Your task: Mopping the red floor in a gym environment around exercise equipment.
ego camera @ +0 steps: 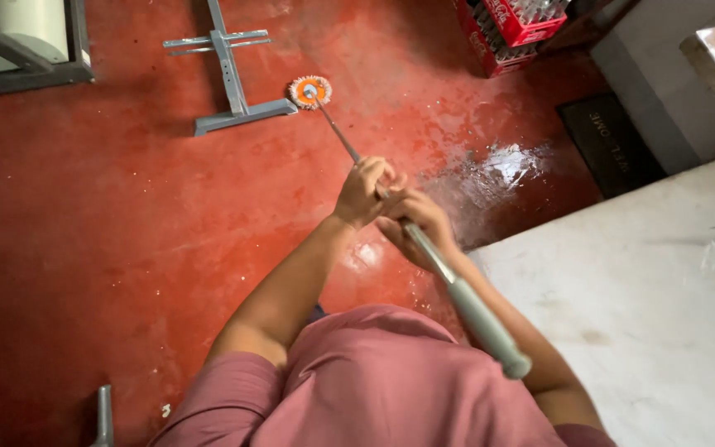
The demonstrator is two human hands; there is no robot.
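Note:
Both my hands grip a long metal mop pole (448, 277) with a grey end grip. My left hand (363, 190) is wrapped around the pole higher along the shaft; my right hand (417, 223) holds it just behind, closer to my body. The pole runs away from me to a round orange-and-white mop head (309, 91) pressed on the red floor (126, 215), next to the foot of a grey metal stand (233, 79).
A wet shiny patch (490, 178) lies on the floor to the right. A white slab or counter (647, 290) fills the right side, with a dark doormat (614, 145) beyond it. Red bottle crates (511, 29) stand at the back. A grey frame (22, 50) sits top left.

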